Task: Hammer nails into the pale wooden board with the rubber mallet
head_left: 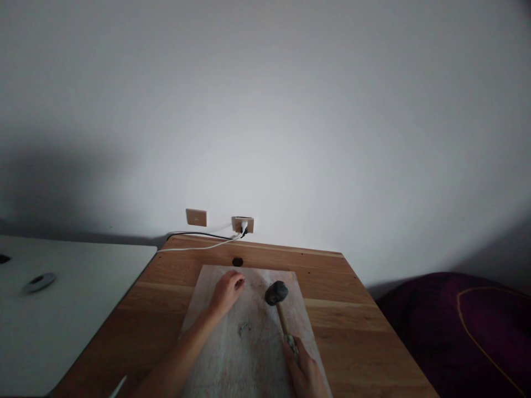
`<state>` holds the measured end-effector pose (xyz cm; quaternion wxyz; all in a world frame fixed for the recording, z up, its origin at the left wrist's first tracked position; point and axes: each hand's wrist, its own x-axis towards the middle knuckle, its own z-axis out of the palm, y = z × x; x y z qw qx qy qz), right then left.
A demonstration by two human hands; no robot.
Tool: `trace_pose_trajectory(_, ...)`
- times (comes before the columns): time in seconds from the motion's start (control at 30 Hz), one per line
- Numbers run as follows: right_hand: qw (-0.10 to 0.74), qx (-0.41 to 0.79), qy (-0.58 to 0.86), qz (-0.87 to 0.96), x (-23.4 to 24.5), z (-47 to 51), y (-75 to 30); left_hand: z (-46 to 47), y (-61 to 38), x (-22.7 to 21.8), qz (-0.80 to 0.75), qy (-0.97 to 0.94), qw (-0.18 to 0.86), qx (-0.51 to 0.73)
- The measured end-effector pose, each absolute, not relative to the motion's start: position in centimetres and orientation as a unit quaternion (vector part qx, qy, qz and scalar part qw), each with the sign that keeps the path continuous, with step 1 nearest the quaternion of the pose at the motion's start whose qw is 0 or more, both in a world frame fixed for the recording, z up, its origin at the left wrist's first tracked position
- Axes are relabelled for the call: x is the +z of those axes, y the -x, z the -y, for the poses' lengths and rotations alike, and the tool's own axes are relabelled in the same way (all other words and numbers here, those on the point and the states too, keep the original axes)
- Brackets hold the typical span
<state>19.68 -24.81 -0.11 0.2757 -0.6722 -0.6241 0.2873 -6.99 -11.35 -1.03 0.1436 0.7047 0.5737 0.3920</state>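
Note:
A whitewashed wooden board (249, 365) lies on the brown wooden table. My right hand (306, 369) is wrapped round the handle of a rubber mallet (276, 293), whose black head is held above the board's right half. Over the far left part of the board is my left hand (227, 288), its fingers curled together in a pinch; what they hold, if anything, is too small to make out. Several small dark pieces (244, 329), perhaps nails, lie near the middle of the board, between my two hands.
The wooden table (352, 342) meets the wall, where white and black cables run from a socket (243, 224). On the left, a white table (83, 309) carries a round ring-shaped object (40, 282). A dark purple beanbag-like shape (440, 331) stands at right.

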Motion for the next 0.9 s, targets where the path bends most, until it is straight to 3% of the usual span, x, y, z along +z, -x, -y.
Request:
trace_pose_trajectory(0.43, 0.294, 0.362, 0.622, 0.629, 1.3, 22.4, -16.6, 11.1, 7.1, -1.8, -0.583, -0.682, 0.191, 0.398)
trace_pose_trajectory(0.63, 0.270, 0.369, 0.584, 0.671, 3.6, 20.0, -12.9, 11.1, 7.1, -2.3, -0.548, -0.672, 0.195, 0.457)
trace_pose_trajectory(0.9, 0.273, 0.362, 0.588, 0.670, 3.0, 19.6, -12.7, 11.3, 7.1, -2.5, -0.551, -0.665, 0.197, 0.464)
